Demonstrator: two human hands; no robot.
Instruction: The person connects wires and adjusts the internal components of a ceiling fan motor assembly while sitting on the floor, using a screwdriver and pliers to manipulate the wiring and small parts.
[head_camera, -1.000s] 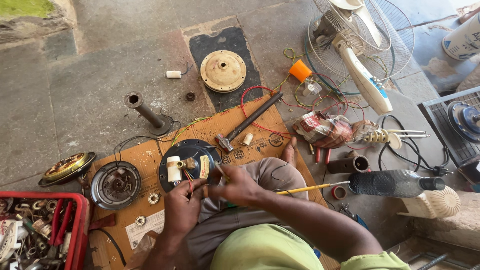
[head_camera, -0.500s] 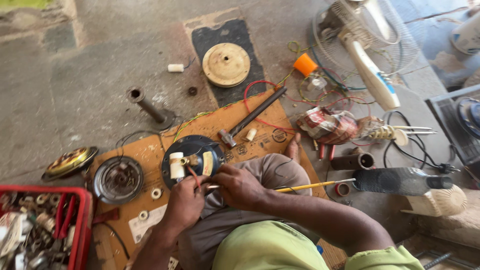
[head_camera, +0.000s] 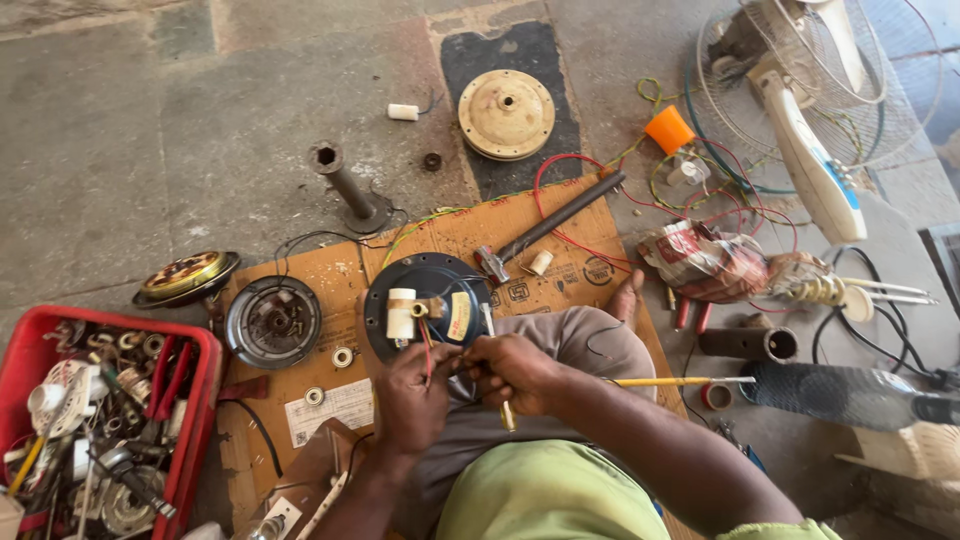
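A round black fan motor housing (head_camera: 432, 300) lies on a sheet of brown cardboard (head_camera: 330, 265), with a white cylindrical capacitor (head_camera: 400, 312) fixed on its top face and thin red wires (head_camera: 428, 345) running from it toward the person. Just below the housing, the left hand (head_camera: 413, 395) is curled with its fingertips pinched on those wires, and the right hand (head_camera: 515, 372), touching the left, is closed around a slim tool whose pale yellowish tip (head_camera: 507, 415) sticks out beneath it; what kind of tool it is cannot be told. To the left of the housing, on the same cardboard, rests a grey round motor part (head_camera: 273, 321), and beyond that a brass-coloured disc (head_camera: 185, 277) on the stone floor. Further left of the housing stands a red plastic crate (head_camera: 200, 420) full of mixed parts. Above and right of the housing lies a hammer (head_camera: 550, 225), and well above it a cream round cover (head_camera: 506, 113) sits on a dark mat. Far right of the housing, a white fan blade (head_camera: 812, 165) lies against a wire fan guard (head_camera: 890, 90).
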